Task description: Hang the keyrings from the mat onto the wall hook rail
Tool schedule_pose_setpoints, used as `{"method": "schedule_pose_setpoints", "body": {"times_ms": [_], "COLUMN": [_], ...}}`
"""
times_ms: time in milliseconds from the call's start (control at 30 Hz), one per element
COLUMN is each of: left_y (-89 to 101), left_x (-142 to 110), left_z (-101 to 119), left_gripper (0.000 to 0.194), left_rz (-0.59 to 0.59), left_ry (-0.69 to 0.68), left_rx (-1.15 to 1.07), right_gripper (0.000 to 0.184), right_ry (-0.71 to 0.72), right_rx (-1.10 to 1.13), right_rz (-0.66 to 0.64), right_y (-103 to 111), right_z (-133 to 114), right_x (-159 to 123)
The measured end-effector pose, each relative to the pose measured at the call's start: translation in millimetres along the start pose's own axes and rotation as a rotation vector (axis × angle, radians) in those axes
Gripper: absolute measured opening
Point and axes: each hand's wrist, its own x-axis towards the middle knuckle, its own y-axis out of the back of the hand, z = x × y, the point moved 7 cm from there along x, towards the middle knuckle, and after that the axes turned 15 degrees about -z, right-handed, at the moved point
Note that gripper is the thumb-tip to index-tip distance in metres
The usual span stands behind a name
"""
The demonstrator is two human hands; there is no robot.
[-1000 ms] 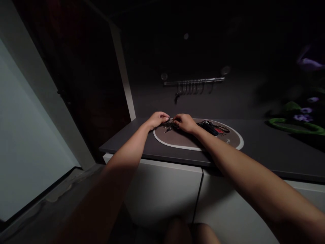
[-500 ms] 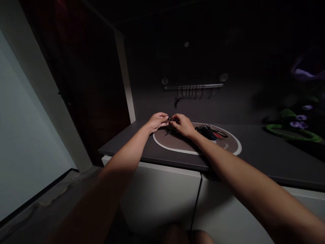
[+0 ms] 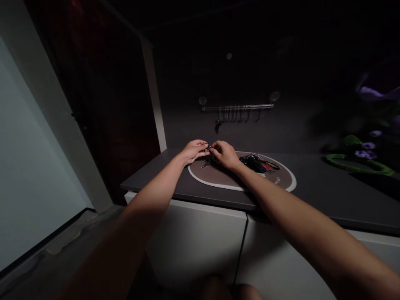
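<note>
My left hand (image 3: 194, 151) and my right hand (image 3: 224, 154) meet fingertip to fingertip over the left part of an oval brown mat (image 3: 215, 176) with a white border. Both are closed in a pinch on a small bunch of keys (image 3: 206, 164). Thin metal pieces of it show just beneath the fingers; the part between the fingertips is mostly hidden. To the right of my right hand, a pile of dark keys and fobs (image 3: 254, 163) lies on the mat, with a red tag (image 3: 266, 167) and a braided strap among it.
The mat lies on a dark countertop (image 3: 315, 187) above white cabinet doors (image 3: 200, 237). On the wall behind hangs a clear rail (image 3: 256, 106) with several hooks, a small dark item (image 3: 218, 126) on one. A green ring-shaped base with purple flowers (image 3: 365, 154) stands at right.
My fingers have shifted slightly around the keys, and the hands stay in nearly the same place. The view has moved very slightly.
</note>
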Motion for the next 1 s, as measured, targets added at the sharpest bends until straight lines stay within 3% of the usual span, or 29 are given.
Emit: {"method": "schedule_pose_setpoints", "body": {"times_ms": [233,533,1000], "left_y": [-1.5,-2.3,-9.1], "left_x": [-2,-1,2], "left_z": [2,-1,-3], "left_gripper": [0.008,0.016,0.018], "left_rz": [0.025,-0.019,-0.034], "left_ry": [-0.009,0.001,-0.004], "left_rx": [-0.022,0.002,0.47], "right_gripper": [0.017,0.016,0.021], "right_ry": [-0.028,-0.032,-0.136], "right_rx": [-0.012,0.08,0.327], "right_rz": [0.031,0.159,0.19], "right_y": [5,12,13], "right_z": [2,13,28], "right_x": [-1,-2,-4]}}
